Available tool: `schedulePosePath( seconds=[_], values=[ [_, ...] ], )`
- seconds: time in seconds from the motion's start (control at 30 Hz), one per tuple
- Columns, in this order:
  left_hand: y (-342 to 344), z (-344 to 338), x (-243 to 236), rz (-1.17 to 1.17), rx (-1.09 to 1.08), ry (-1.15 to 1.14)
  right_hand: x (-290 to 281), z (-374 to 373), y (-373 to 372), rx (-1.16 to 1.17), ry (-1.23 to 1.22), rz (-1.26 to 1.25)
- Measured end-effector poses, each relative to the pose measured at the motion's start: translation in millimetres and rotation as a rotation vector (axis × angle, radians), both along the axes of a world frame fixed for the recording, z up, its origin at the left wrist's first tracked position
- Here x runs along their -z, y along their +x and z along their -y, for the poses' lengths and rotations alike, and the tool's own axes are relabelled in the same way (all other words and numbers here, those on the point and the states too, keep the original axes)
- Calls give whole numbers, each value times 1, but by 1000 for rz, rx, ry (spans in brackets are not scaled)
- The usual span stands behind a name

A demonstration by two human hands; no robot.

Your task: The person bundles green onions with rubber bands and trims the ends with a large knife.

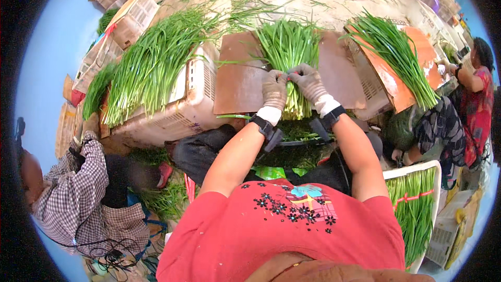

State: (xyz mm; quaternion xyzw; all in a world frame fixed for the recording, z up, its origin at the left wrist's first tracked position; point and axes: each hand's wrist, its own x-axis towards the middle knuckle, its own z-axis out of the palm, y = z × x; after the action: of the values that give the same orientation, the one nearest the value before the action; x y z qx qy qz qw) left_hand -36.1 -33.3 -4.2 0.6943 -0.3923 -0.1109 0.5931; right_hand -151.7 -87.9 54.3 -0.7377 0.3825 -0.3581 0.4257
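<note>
We see a bundle of chives (pixel 287 57), long thin green blades with pale stalk ends, lying on a flat brown board (pixel 237 83) that rests across a white slatted plastic crate (pixel 182 112). Both hands wear grey knitted gloves with white cuffs. The left hand (pixel 274 89) and the right hand (pixel 309 82) meet over the middle of the bundle, their fingers (pixel 282 77) curled and pressed around the stalks, so the green tops fan out above the hands and the pale ends stick out below them toward the body. The underside of the grip is hidden by the gloves, and we cannot tell whether anything is pinched between the fingertips.

To the left a larger loose heap of chives (pixel 151 62) drapes over the crate. To the right another bunch (pixel 399 55) lies on an orange board (pixel 402 86). A white crate of tied greens (pixel 417 203) is cut off at the lower right. Just below the hands, a dark basin (pixel 300 138) is hard to make out.
</note>
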Motion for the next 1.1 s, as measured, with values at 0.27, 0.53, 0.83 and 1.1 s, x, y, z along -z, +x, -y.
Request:
schedulePosePath(
  seconds=[0.27, 0.53, 0.83, 1.1],
  values=[
    [-9, -5, 22, -102, 47, 67, 12, 8, -35, 20, 134, -135],
    [15, -1, 17, 299, 166, 206, 19, 6, -33, -24, 259, -46],
    [1, -26, -81, 514, 386, 340, 18, -39, -21, 48, -70, -136],
    [34, 13, 23, 518, 621, 114, 25, -38, -22, 154, -17, -32]
  ],
)
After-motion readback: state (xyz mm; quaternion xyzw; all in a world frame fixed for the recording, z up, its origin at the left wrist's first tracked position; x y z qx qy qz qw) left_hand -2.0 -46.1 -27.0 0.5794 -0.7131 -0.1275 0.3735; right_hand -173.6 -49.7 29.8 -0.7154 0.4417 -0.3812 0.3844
